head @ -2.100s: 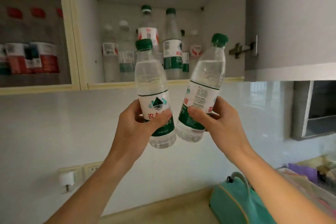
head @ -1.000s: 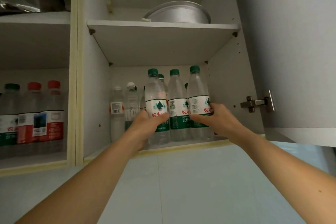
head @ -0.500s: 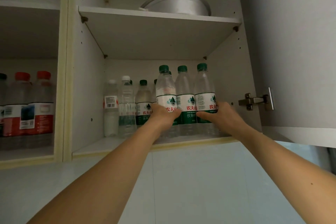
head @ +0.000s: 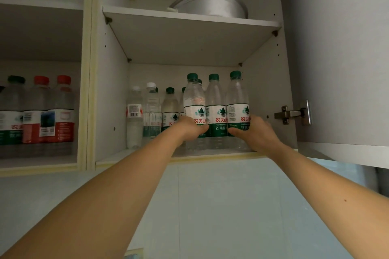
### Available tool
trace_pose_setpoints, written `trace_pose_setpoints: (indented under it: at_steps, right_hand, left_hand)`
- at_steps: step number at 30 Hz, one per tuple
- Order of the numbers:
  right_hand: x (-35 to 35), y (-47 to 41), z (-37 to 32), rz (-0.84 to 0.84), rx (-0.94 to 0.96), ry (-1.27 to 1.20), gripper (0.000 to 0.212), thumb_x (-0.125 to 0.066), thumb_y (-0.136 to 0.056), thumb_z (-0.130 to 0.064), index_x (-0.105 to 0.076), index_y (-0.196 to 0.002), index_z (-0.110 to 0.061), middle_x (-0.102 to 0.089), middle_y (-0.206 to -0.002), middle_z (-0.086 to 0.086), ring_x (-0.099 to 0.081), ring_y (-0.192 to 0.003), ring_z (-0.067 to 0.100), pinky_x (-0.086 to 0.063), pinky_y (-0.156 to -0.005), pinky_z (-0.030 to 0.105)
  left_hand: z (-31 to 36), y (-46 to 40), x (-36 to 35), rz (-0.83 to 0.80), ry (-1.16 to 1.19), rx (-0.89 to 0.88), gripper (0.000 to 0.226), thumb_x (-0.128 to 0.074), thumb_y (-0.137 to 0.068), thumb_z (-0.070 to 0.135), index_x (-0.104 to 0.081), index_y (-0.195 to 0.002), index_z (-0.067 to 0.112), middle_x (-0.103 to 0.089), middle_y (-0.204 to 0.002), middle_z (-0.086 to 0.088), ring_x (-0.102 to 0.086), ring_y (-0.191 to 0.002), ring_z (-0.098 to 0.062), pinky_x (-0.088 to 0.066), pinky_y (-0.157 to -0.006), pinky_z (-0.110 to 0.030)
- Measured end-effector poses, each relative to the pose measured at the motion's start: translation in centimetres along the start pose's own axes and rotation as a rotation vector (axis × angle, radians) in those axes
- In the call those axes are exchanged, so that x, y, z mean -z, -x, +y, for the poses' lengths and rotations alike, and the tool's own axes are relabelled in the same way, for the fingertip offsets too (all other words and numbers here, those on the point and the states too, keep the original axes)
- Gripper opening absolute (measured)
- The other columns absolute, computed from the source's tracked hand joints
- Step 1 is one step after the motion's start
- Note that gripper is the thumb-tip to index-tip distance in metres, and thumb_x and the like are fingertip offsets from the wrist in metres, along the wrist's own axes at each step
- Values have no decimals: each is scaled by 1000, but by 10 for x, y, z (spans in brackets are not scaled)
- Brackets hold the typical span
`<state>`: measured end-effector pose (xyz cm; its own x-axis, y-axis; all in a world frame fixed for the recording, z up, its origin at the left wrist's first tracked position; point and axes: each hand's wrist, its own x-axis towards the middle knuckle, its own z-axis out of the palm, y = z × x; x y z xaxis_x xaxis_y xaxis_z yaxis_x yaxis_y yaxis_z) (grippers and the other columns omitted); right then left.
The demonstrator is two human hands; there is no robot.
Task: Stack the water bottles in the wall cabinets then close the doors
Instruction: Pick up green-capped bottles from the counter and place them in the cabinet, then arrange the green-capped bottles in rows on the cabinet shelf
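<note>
Showing two green-capped water bottles being set upright near the front edge of the lower shelf (head: 210, 156) of an open wall cabinet. Left hand (head: 190, 127) has its fingers curled round the label band of the left bottle (head: 194, 99); right hand (head: 255, 130) wraps the label band of the right bottle (head: 237, 99), which stands near the shelf's right end. A third green-capped bottle (head: 215, 101) stands between them, touching or just beside both. Further bottles stand toward the left and rear of the same shelf, including a white-capped bottle (head: 151, 107). An aluminium pan (head: 210, 5) rests on the upper shelf. The cabinet door (head: 336, 52) hangs open on the right, its hinge (head: 292, 114) exposed. The neighbouring compartment holds red-capped bottles (head: 61, 111).

Handling, as judged: full bottles are moderately heavy, with thin walls that yield under squeeze and smooth, possibly slippery film labels. The mid-body band offers the firmest hold; gripping near the cap would let the base swing.
</note>
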<state>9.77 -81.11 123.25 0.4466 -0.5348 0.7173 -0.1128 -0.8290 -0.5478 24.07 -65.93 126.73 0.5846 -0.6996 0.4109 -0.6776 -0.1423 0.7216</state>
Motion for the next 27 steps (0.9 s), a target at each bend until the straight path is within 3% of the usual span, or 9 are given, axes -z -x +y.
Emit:
trace_pose_setpoints:
  at_steps: [2,4,6,9,12,15,20,24,27]
  right_hand:
    - [1,3,-5,1,-22,18,50,-76,-88,-35,-56,-131,-19,-69,-124,0,-62,-114,19,-50,-89,31]
    - [0,10,-17,87,-15,79,60,-74,-89,-36,-47,-136,-11,-60,-130,8,-57,-115,25,-51,-89,37]
    - [-4,22,-34,214,70,142,64,-70,-93,-33,-38,-144,-10,-48,-135,12,-51,-118,30,-50,-94,41]
    - [-16,49,-64,298,255,208,56,-63,-96,-26,-38,-146,-14,-43,-138,9,-47,-122,27,-52,-95,44]
    - [-36,82,-86,282,400,200,41,-59,-97,-23,-50,-135,-13,-50,-129,5,-50,-113,23,-52,-89,41]
    - [-58,114,-100,218,430,91,35,-58,-98,-24,-55,-130,-12,-54,-125,2,-53,-111,20,-51,-90,39]
    - [-103,170,-106,27,323,-85,17,-53,-99,-35,-62,-107,-22,-63,-100,-10,-61,-85,10,-55,-74,41]
    - [-151,221,-102,-188,170,-161,30,-47,-99,-40,-61,-81,-20,-65,-72,-5,-61,-67,19,-54,-65,46]
    - [-193,263,-91,-379,20,-192,38,-44,-98,-44,-60,-80,-14,-67,-76,3,-65,-73,27,-56,-69,50]
  left_hand:
    - [2,9,8,12,-33,-88,41,-64,-98,30,-55,-135,16,-64,-124,-2,-59,-107,-20,-46,-93,-32]
    - [5,19,17,77,-76,-180,21,-63,-98,28,-63,-119,21,-69,-114,-3,-64,-103,-21,-52,-94,-37]
    - [5,31,28,178,-126,-245,6,-63,-98,27,-59,-102,25,-67,-104,0,-64,-94,-17,-54,-78,-34]
    - [-2,53,41,333,-179,-333,13,-60,-99,28,-56,-110,23,-61,-102,7,-57,-88,-5,-39,-64,-18]
    - [-20,85,51,413,-106,-418,6,-59,-100,25,-61,-104,21,-65,-93,8,-62,-85,-7,-49,-68,-22]
    - [-48,120,60,389,-11,-416,13,-57,-102,28,-64,-102,18,-70,-87,-1,-66,-75,-15,-56,-66,-32]
    - [-123,182,64,328,111,-292,19,-54,-103,28,-66,-97,15,-73,-78,-3,-60,-58,-18,-49,-49,-31]
    - [-192,231,62,322,104,-142,23,-51,-103,29,-68,-92,18,-73,-77,-1,-56,-55,-14,-46,-48,-25]
    - [-244,264,59,314,127,2,25,-51,-103,29,-68,-90,16,-73,-78,-3,-57,-57,-14,-47,-51,-29]
